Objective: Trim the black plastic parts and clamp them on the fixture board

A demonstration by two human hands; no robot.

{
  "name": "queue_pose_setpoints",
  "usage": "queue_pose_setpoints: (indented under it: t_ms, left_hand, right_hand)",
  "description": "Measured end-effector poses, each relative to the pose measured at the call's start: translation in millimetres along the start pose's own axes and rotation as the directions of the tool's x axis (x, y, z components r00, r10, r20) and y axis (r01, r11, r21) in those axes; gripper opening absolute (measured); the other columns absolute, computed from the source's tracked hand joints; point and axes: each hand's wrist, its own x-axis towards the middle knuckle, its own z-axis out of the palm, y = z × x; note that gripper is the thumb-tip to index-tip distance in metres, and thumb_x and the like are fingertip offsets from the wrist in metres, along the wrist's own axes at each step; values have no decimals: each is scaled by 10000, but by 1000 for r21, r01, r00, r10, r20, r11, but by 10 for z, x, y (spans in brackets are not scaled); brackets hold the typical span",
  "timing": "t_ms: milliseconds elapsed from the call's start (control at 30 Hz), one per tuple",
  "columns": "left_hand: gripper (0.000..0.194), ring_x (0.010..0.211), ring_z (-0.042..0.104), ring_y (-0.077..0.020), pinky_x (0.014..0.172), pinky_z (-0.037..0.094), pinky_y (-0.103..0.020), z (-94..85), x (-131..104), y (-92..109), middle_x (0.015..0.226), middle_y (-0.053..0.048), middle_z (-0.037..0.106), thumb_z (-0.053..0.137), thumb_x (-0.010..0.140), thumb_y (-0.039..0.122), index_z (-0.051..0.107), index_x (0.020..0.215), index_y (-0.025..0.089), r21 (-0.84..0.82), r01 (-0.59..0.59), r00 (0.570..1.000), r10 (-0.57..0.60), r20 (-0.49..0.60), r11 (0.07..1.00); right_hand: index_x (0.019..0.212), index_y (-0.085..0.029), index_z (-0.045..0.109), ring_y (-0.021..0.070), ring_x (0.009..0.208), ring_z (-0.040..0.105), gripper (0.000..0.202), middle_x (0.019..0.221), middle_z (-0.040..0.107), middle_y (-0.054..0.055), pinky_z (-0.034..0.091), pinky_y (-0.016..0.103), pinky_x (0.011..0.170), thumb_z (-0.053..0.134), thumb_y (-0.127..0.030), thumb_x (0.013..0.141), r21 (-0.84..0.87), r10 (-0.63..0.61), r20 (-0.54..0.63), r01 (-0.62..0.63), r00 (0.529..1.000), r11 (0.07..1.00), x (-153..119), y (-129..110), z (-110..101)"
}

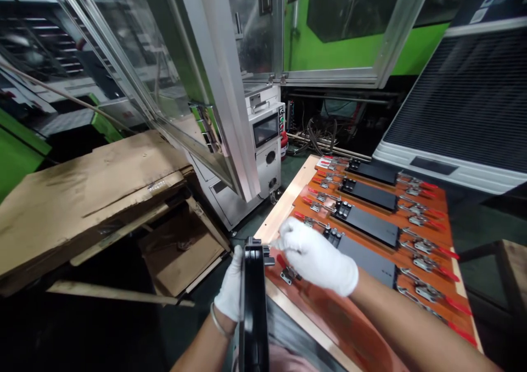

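A long black plastic part (254,306) stands on edge near the bottom centre, its clip-like end pointing away from me. My left hand (231,287), in a white glove, grips its left side, with the fingers partly hidden behind it. At the right of that end, my white-gloved right hand (313,254) has its fingers pinched together close to the small protruding pieces; whatever is between the fingertips is too small to make out. Beyond my right hand, several black panels (368,224) lie in rows on an orange board (440,202), between metal toggle clamps (428,244) with red handles.
Cardboard (94,180) covers a bench on the left. An open framed machine door (230,86) rises ahead, beside a white control cabinet (263,158). A large grey ribbed unit (465,97) stands at the right, and cables (319,136) lie on the floor behind.
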Motion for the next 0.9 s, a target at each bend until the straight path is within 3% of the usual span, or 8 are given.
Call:
queue_pose_setpoints:
  t_ms: [67, 200, 333, 467, 633, 733, 800, 900]
  left_hand:
    - [391, 583, 699, -153, 551, 525, -210, -6, 9, 2, 676, -30, 742, 679, 802, 514, 723, 830, 127, 32, 7, 1000, -7, 14, 999]
    - [383, 517, 671, -137, 506, 511, -203, 26, 24, -34, 643, -29, 729, 688, 795, 511, 716, 793, 129, 27, -14, 1000, 14, -14, 1000]
    - [347, 550, 682, -145, 520, 517, -209, -5, 37, -45, 666, -27, 733, 705, 793, 478, 713, 817, 132, 51, -30, 997, 34, -73, 998]
    - [354, 568, 685, -138, 539, 522, -198, -73, 53, -30, 659, -32, 731, 722, 781, 472, 708, 812, 120, 45, -42, 993, 47, -104, 998]
    - [432, 499, 662, -152, 474, 503, -215, -81, 79, -65, 605, -51, 709, 718, 753, 536, 705, 766, 104, 57, 22, 998, -18, -57, 998]
    - [413, 479, 641, -132, 457, 481, -201, -61, 93, -112, 587, -34, 694, 699, 778, 526, 700, 753, 114, 65, 6, 999, -4, -33, 998]
    - [381, 471, 628, -115, 452, 465, -187, -59, 95, -139, 589, -22, 689, 683, 805, 502, 698, 761, 124, 92, -19, 999, 23, -36, 996]
    - [379, 509, 641, -118, 490, 486, -188, -58, 92, -139, 616, -21, 690, 686, 797, 511, 691, 777, 133, 132, -47, 996, 57, -70, 990]
  right_hand:
    - [675, -169, 613, 146, 707, 476, 240, 769, 493, 25, 429, 268, 682, 439, -3, 692, 9, 47, -44, -46, 998, 999, 34, 58, -6]
    - [720, -182, 647, 139, 711, 493, 263, 779, 521, 14, 427, 245, 666, 457, -6, 670, 80, -42, 102, 34, 994, 996, 61, 113, -11]
    - [652, -173, 595, 134, 682, 464, 219, 754, 491, 11, 410, 248, 655, 455, -9, 690, -30, 58, -48, -60, 997, 998, 82, 119, -10]
    - [650, -172, 606, 138, 704, 500, 232, 739, 519, 7, 416, 246, 663, 468, 14, 654, 76, -18, 74, 13, 997, 997, 97, 94, -19]
    - [660, -166, 618, 137, 678, 493, 238, 741, 525, 14, 419, 251, 651, 461, 12, 671, 2, 95, -75, -95, 993, 995, 94, 87, -23]
    - [694, -179, 655, 134, 696, 529, 268, 733, 543, 0, 440, 230, 659, 477, 14, 643, 86, 12, 70, -18, 997, 996, 84, 72, -26]
    - [726, -184, 672, 141, 707, 534, 272, 785, 568, 13, 445, 241, 665, 480, -1, 664, 10, 36, 96, -38, 995, 999, 89, 75, -27]
    - [804, -176, 672, 158, 753, 553, 278, 858, 601, 43, 464, 281, 726, 447, -29, 734, -41, 210, -97, -215, 973, 976, 89, 106, -24]
